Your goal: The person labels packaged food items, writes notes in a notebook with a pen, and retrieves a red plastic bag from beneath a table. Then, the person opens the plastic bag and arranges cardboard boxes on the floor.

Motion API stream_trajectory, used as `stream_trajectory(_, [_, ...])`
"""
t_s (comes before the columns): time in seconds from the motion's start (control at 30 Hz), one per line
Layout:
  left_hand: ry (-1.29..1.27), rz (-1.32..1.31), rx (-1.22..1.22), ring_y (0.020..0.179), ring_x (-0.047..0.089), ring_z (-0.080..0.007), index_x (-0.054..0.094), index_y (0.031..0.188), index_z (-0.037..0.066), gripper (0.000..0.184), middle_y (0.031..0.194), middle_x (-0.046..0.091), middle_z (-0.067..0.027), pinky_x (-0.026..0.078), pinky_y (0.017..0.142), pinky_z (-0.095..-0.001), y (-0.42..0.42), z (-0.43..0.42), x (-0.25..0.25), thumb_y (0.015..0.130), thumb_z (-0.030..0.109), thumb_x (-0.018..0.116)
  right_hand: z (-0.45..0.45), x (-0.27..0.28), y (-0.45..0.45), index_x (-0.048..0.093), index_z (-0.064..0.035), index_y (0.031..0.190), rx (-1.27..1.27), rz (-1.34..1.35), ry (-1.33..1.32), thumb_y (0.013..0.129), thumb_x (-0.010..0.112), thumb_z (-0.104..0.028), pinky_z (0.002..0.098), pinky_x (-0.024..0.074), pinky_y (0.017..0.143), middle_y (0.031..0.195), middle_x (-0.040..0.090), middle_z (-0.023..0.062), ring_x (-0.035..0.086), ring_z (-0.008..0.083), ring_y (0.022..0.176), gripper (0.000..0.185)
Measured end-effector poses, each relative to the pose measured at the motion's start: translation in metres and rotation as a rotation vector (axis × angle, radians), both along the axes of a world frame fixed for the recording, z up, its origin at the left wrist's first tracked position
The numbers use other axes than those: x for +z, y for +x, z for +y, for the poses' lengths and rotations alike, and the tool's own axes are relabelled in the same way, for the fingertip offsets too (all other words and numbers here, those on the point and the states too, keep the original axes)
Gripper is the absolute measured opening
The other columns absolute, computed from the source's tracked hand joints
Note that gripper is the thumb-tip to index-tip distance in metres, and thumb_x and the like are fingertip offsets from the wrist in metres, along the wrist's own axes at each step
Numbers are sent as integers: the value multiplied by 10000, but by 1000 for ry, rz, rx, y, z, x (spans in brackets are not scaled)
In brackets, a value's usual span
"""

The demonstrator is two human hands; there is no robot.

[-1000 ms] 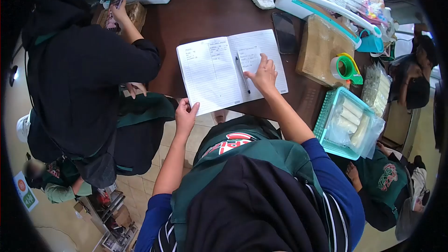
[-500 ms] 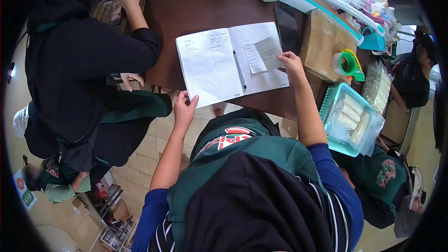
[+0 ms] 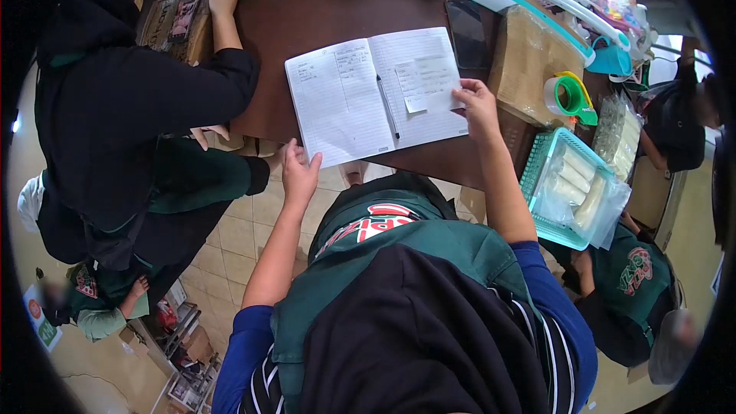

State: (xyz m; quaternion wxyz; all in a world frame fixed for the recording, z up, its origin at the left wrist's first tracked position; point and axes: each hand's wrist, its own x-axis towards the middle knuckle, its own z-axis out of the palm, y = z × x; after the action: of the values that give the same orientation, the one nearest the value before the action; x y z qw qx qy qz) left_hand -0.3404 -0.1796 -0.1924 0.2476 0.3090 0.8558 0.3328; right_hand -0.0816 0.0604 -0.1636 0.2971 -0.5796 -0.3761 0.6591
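Observation:
A lined notebook (image 3: 345, 126) lies spread on the dark table near its front edge, with handwriting at the top of its left page. A black pen (image 3: 389, 111) rests along the fold. On the right page is a loose sheet of paper (image 3: 435, 80) with a smaller written slip (image 3: 412, 96) beside it. My left hand (image 3: 301, 176) has thumb and fingers around the notebook's lower left corner. At the right page's outer edge, my right hand (image 3: 478, 107) pinches the edge of the loose paper; its fingertips partly cover that edge.
A phone (image 3: 465, 34) lies beyond the notebook. To the right are a cardboard box (image 3: 525, 69), a green tape dispenser (image 3: 569, 97), a turquoise basket (image 3: 529, 199) with wrapped white rolls, and a sealer (image 3: 529, 4). A co-worker (image 3: 146, 107) sits close on the left.
The loose paper's grey flap, raised before, now lies flatter on the right page. My right hand stays at the page edge. The co-worker's hand at the left has shifted slightly.

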Motion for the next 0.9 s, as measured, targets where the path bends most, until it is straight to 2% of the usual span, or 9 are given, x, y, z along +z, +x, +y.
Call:
stream_trajectory(0.03, [-2,-1,-1,813,559,-170,456,1130,-12,473,984,560,-125,453,671,-283,2,4,8,754,196,651,-5,6,-8,483,-18,995,19,56,-25,750,610,-39,298,488,593,821,594,80,583,155,710,277])
stream_trajectory(0.13, [52,379,-150,891,532,-181,413,1178,-7,541,1066,502,-139,450,705,-283,11,24,31,742,195,661,-23,8,-34,496,-20,996,108,100,-71,736,628,-46,260,450,575,804,605,81,576,137,700,293])
stream_trajectory(0.2, [99,-169,-193,848,541,-168,378,1199,-6,564,1004,525,-129,459,698,-290,21,41,39,744,174,658,-37,9,-54,508,-20,987,193,111,-103,730,637,-51,239,422,565,780,609,68,567,122,692,290])
stream_trajectory(0.37, [250,-627,-101,755,554,-120,279,1245,8,593,887,562,-102,462,657,-246,47,72,35,755,51,611,-60,10,-81,529,9,975,279,117,-142,787,596,-71,274,445,571,772,619,83,561,110,678,215])
stream_trajectory(0.47, [266,-685,-23,696,562,-97,235,1258,13,608,825,587,-97,459,639,-210,45,77,27,751,-40,567,-60,-7,-72,558,-23,988,351,-81,83,813,523,-31,323,473,570,817,591,84,578,172,684,178])
stream_trajectory(0.53, [257,-677,-45,692,565,-99,235,1258,12,609,820,589,-101,460,646,-213,37,75,25,751,-37,569,-61,-9,-59,557,-49,1029,661,-525,953,750,497,20,371,467,609,786,555,107,573,254,698,293])
stream_trajectory(0.6, [252,-661,-43,685,563,-96,233,1261,14,612,803,586,-97,457,651,-210,31,71,23,751,-42,566,-63,-13,-49,569,-99,1032,790,-577,1015,697,490,13,360,453,647,819,515,100,550,283,767,362])
stream_trajectory(0.7, [256,-646,-23,687,562,-100,231,1264,13,619,811,580,-98,457,645,-214,21,68,17,748,-44,568,-68,-22,-47,570,-113,989,1030,-676,1257,715,500,-94,332,402,745,913,491,78,510,218,865,283])
stream_trajectory(0.9, [240,-608,-30,691,527,-89,231,1278,34,619,831,570,-78,412,594,-202,13,64,13,769,-11,581,-64,-25,-41,544,-96,891,1307,-641,1309,732,501,-143,314,389,763,929,481,79,497,211,868,171])
